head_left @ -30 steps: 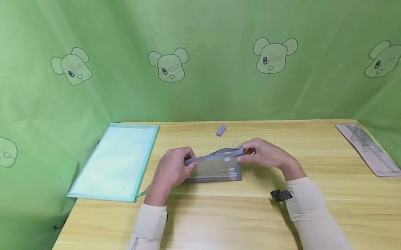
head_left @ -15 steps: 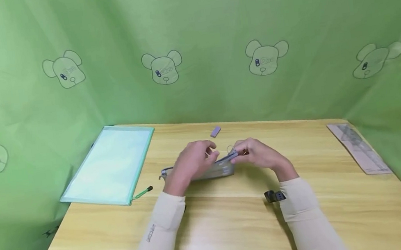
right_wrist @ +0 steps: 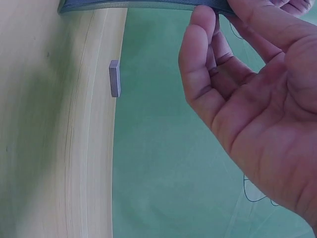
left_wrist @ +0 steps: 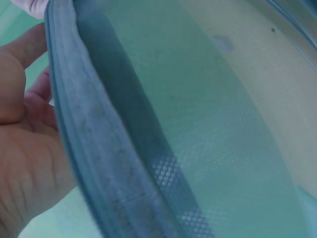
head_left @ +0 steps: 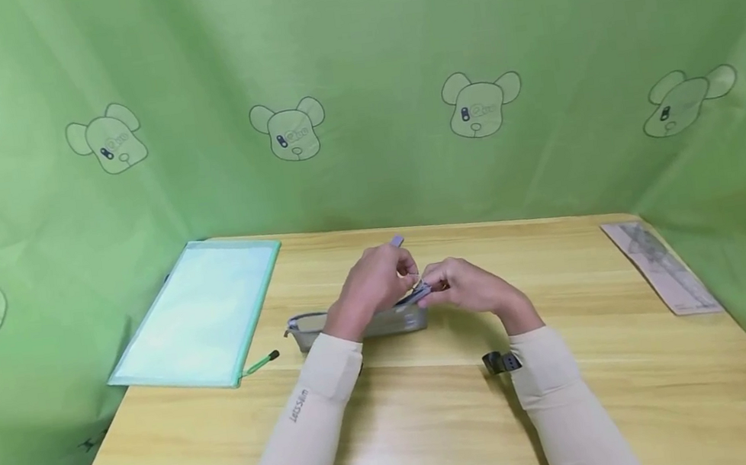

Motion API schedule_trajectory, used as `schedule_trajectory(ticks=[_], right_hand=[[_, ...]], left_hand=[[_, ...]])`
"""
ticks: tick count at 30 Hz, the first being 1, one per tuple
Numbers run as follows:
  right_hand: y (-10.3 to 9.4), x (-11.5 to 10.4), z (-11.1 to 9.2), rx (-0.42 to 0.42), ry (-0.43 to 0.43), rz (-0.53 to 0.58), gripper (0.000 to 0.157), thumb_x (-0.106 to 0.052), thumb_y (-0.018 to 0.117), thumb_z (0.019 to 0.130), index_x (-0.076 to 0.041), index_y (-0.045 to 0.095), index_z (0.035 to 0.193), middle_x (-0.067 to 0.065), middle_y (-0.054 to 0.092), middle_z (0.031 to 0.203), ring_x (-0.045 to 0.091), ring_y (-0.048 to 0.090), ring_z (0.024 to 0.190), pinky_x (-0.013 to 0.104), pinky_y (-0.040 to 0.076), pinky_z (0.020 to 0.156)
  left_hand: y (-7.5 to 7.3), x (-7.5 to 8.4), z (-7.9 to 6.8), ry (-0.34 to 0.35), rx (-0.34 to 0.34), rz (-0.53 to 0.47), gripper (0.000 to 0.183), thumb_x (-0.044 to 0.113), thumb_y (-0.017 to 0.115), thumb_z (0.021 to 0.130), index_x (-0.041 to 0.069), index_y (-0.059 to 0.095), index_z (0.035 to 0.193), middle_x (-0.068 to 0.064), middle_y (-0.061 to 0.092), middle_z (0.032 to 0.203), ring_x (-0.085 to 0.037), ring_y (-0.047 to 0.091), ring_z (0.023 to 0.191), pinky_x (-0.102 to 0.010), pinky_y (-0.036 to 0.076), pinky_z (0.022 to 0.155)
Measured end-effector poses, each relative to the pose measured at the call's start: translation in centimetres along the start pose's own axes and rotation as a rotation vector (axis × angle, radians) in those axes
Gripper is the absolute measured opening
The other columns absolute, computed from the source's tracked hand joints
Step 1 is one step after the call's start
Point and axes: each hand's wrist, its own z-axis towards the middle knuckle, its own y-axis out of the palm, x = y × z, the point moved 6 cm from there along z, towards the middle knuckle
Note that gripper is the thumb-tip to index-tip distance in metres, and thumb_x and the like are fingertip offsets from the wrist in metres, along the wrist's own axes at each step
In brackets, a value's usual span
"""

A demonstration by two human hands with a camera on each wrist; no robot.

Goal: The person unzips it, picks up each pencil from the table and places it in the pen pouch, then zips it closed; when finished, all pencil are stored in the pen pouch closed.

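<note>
A grey see-through zip pouch (head_left: 393,324) stands on the table in the head view, its zip partly undone and its mouth gaping at the left end. My right hand (head_left: 472,286) pinches the pouch's right end by the zip edge. Close beside it, my left hand (head_left: 379,282) reaches over the pouch, and its thumb and finger pinch the thin ring of the zip pull. The left wrist view looks into the pouch past its zip band (left_wrist: 109,134). In the right wrist view, the fingertips meet at the pouch's dark edge (right_wrist: 143,5).
Behind the hands lies a small purple eraser-like block (head_left: 397,241), partly covered by the left hand. A teal-edged zip folder (head_left: 192,314) with a green pull cord (head_left: 260,363) lies at left. A flat pinkish packet (head_left: 660,269) lies along the right. A green curtain surrounds the table.
My left hand has let go of the pouch's left end and moved right to the zip pull by my right hand. The right hand has kept its grip; the pouch's mouth has widened.
</note>
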Motion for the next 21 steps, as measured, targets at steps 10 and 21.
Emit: schedule_trajectory(ticks=[10,21], right_hand=[[-0.4,0.6,-0.1,0.019,0.071,-0.021,0.010,-0.010,0.075,0.100,-0.003,0.081,0.096,0.011,0.075,0.100,0.020,0.061,0.087,0.025,0.052,0.077],[-0.6,0.4,-0.2,0.060,0.061,-0.048,0.006,-0.010,0.076,0.100,-0.005,0.078,0.100,0.010,0.075,0.094,0.025,0.068,0.087,0.026,0.056,0.075]], left_hand=[[0.1,-0.2,-1.1,0.043,0.059,-0.078,0.004,0.012,0.079,0.097,0.015,0.079,0.098,0.000,0.080,0.091,-0.011,0.064,0.073,-0.024,0.048,0.064],[0.9,-0.6,-1.7,-0.004,0.229,-0.264,0.008,0.009,0.079,0.096,0.010,0.080,0.103,-0.004,0.082,0.093,-0.009,0.071,0.071,-0.019,0.053,0.061]])
